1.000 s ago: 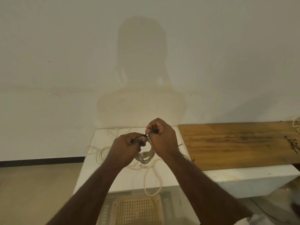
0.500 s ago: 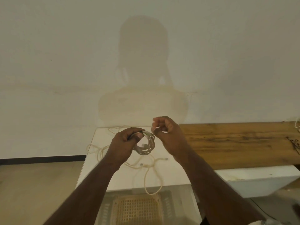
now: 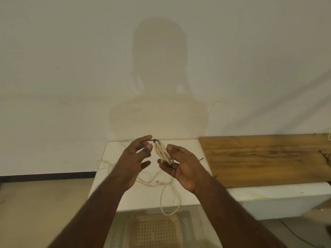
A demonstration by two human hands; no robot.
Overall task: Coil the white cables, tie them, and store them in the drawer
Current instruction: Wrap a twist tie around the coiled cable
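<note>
Since half a second ago: both hands have turned palm-inward and the coiled cable (image 3: 162, 152) now hangs edge-on between them, no longer a round loop in one fist.
Left hand (image 3: 133, 158): thumb and forefinger pinch the dark tie (image 3: 155, 140) at the top of the coil; the other fingers are spread loose.
Right hand (image 3: 180, 164): palm up and wide, cupped under the coil's lower end (touching it, as far as I can tell; the contact is hard to read from this angle) without closing on it.
Coil: white turns gathered tight at the top by the tie, held in the air above the far half of the white desk (image 3: 189, 149).
Meaning for the task: the tie looks fastened, so this bundle seems ready to go into storage.
Loose cable (image 3: 165, 199): untied, sprawled over the desk's left part, one loop drooping past its near edge.
Spare ties (image 3: 325, 156): dark strands at the right end of the wooden board (image 3: 259, 158).
Below the near edge: a lattice-bottomed tray (image 3: 157, 231), possibly the drawer.
</note>
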